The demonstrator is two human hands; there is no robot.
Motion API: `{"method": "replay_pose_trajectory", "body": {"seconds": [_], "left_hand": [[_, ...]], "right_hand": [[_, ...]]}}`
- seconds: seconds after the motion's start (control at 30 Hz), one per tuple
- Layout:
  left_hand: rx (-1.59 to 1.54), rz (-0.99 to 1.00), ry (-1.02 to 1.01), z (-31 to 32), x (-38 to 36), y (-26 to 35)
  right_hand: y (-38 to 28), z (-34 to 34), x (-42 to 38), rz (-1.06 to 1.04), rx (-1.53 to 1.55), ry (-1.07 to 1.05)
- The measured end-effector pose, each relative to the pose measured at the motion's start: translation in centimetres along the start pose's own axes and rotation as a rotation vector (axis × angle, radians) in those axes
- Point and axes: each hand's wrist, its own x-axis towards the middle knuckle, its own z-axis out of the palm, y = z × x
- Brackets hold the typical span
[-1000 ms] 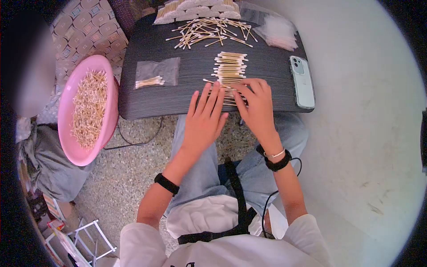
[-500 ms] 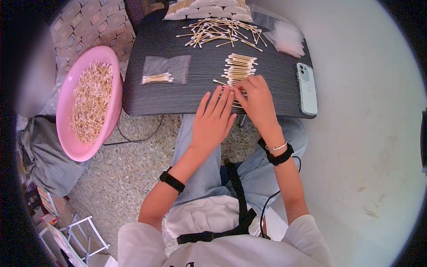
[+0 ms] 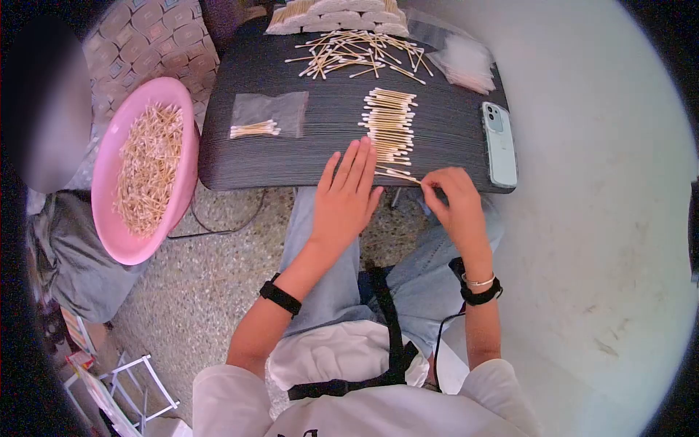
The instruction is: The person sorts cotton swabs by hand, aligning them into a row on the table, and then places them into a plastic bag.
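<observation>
A column of cotton swabs [image 3: 391,124] lies side by side on the dark table, running toward its near edge. My left hand [image 3: 346,183] rests flat with fingers stretched out, its fingertips at the left ends of the lower swabs. At the near end of the column, my right hand [image 3: 457,204] pinches the right end of a cotton swab [image 3: 408,178] between thumb and forefinger. That swab slants slightly, close to the table's front edge. To the left, a clear plastic bag [image 3: 287,116] lies with several swabs in it.
Loose swabs [image 3: 364,52] are scattered farther back, before stacked swab bundles [image 3: 342,18]. Clear bags [image 3: 470,62] and a phone [image 3: 499,146] lie at the right. A pink basin [image 3: 191,156] full of swabs stands left of the table [image 3: 255,164]. A pale wall [image 3: 597,182] rises at the right.
My right hand has moved right and toward the table's near edge, away from the middle of the column, and pinches a swab there. My left hand has stayed nearly in place.
</observation>
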Motion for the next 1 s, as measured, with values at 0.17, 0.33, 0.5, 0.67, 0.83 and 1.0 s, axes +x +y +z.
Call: {"method": "replay_pose_trajectory", "body": {"seconds": [0.17, 0.33, 0.5, 0.67, 0.83, 1.0], "left_hand": [[-0.056, 0.008, 0.029, 0.1, -0.1, -0.3], [-0.081, -0.065, 0.043, -0.1, -0.3, 0.0], [-0.083, -0.053, -0.026, -0.3, 0.3, 0.6], [-0.112, -0.039, -0.045, 1.3, 0.7, 1.8], [-0.193, -0.034, -0.012, 1.8, 1.1, 2.2], [-0.294, -0.074, 0.057, 0.8, 1.7, 0.0]], "right_hand": [[0.5, 1.4, -0.3, -0.105, -0.092, 0.014], [0.5, 3.0, 0.8, -0.116, -0.084, 0.023], [-0.1, 3.1, 1.1, 0.008, 0.026, 0.066], [-0.5, 4.9, 0.7, 0.081, 0.177, 0.095], [-0.2, 6.0, 1.0, 0.102, 0.234, 0.089], [0.1, 6.6, 1.1, 0.084, 0.198, 0.083]]}}
